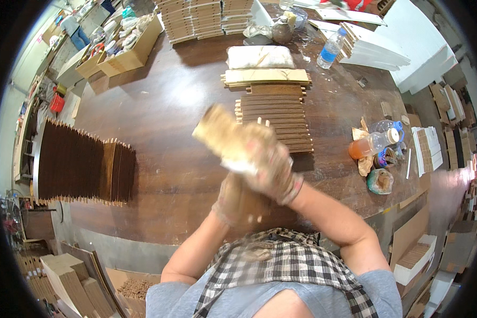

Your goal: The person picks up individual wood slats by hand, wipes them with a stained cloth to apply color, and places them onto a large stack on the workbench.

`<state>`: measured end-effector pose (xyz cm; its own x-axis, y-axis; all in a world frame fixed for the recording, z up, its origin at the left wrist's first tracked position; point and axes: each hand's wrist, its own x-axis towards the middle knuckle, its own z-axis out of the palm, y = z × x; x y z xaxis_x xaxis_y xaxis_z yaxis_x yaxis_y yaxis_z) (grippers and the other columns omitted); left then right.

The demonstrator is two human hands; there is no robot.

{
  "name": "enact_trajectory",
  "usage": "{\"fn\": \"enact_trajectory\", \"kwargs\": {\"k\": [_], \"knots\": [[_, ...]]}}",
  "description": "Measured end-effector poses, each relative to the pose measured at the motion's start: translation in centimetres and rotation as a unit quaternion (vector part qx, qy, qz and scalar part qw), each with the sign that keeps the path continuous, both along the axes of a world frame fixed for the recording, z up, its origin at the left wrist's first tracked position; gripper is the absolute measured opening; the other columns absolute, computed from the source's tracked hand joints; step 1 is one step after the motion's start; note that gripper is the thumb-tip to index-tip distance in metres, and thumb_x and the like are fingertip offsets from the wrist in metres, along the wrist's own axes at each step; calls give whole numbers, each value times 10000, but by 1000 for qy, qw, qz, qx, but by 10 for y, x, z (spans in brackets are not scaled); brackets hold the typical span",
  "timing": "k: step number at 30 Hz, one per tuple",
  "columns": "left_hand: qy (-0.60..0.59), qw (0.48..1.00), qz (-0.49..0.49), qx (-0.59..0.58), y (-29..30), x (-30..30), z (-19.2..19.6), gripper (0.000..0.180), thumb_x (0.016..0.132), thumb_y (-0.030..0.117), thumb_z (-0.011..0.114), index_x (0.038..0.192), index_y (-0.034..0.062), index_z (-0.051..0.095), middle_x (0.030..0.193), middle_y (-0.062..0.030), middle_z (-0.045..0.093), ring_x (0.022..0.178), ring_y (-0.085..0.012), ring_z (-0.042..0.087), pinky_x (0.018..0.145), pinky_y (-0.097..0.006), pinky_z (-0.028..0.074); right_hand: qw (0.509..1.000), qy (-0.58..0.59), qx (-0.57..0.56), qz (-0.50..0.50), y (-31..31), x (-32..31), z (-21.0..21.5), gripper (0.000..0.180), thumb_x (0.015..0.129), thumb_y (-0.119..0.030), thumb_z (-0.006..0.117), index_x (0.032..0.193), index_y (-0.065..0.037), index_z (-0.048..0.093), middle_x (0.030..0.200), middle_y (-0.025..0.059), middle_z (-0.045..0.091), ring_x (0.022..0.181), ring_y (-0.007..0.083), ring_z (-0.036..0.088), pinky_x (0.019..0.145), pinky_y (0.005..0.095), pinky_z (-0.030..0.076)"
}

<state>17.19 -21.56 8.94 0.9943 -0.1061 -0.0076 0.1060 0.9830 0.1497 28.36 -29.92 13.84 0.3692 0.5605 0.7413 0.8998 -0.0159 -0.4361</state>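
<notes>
My right hand [270,164], in a pale work glove, is closed around a tan folded pad [217,131], blurred by motion; whether it is cloth or abrasive I cannot tell. Below and touching it, my gloved left hand [229,200] grips a brown wooden slat [253,201]. Pale dowel pegs show at its near end, while my right hand and the pad hide much of it. Just beyond my hands lies a row of brown dowelled slats [278,114], with lighter slats [267,77] and a white wrapped bundle [261,56] behind.
A long stack of dark dowelled slats [74,161] stands at the table's left. Plastic bottles [368,144] and a jar [380,182] are at right, a water bottle [331,49] farther back. A cardboard box [130,50] and stacked boards [204,18] line the far edge.
</notes>
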Motion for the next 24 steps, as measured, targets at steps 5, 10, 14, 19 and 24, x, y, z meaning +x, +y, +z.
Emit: {"fn": "enact_trajectory", "kwargs": {"k": [5, 10, 14, 19, 24], "knots": [[31, 999, 2, -24, 21, 37, -16, 688, 1008, 543, 417, 1427, -2, 386, 1315, -158, 528, 1082, -282, 597, 959, -444, 536, 962, 130, -156, 182, -25, -86, -25, 443, 838, -245, 692, 1224, -43, 608, 1267, 165, 563, 1053, 266, 631, 730, 346, 574], [81, 981, 162, 76, 44, 22, 30, 662, 1015, 530, 391, 1417, 4, 406, 1281, -188, 545, 1068, -296, 601, 965, -433, 533, 993, 91, -67, 24, -80, -31, 26, 488, 747, -251, 777, 1201, -125, 647, 1175, 126, 582, 1000, 268, 658, 730, 359, 594], [38, 983, 169, 61, 42, 23, 43, 630, 1035, 540, 311, 1359, 24, 474, 1180, -157, 608, 996, -237, 625, 850, -392, 548, 976, 78, -194, 57, -111, -29, 22, 455, 718, -215, 811, 1157, -196, 691, 1164, 100, 599, 905, 266, 686, 714, 354, 589], [81, 976, 153, 129, 35, 21, 39, 593, 1063, 480, 265, 1371, 12, 460, 1210, -152, 596, 1032, -232, 604, 918, -381, 513, 971, 27, -216, 102, -95, -36, 43, 432, 704, -163, 797, 1121, -178, 687, 1146, 115, 625, 908, 292, 689, 717, 372, 585], [97, 975, 144, 136, 39, 12, 40, 656, 1052, 527, 231, 1379, 5, 459, 1177, -147, 614, 995, -229, 619, 889, -377, 526, 971, -26, -234, 34, -116, -29, 31, 315, 767, -179, 716, 1081, -205, 710, 1147, 91, 617, 901, 251, 685, 714, 357, 605]]}}
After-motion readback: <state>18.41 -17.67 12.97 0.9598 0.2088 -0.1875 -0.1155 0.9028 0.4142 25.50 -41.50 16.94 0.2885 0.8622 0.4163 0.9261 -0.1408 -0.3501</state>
